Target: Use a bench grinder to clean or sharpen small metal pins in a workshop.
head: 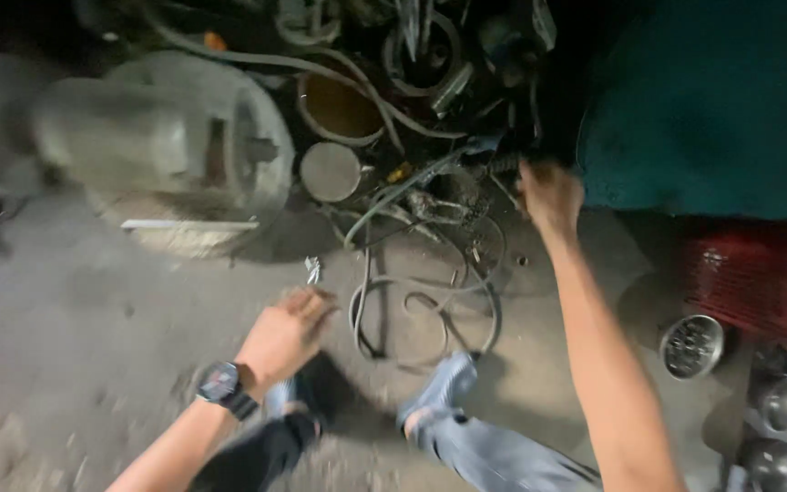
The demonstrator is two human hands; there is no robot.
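Rough matt concrete floor (93,310); dull dusty metal motor (166,146); glossy red plastic lamp (758,282) (ribbed).

Grey dusty floor (93,310). Pale grey motor housing (166,146). Teal cloth (712,100). Red ribbed lamp lens (758,278). Black wristwatch (220,383). Blue jeans (494,456). Grey-blue shoe (444,383). Grey-white cables (412,301).
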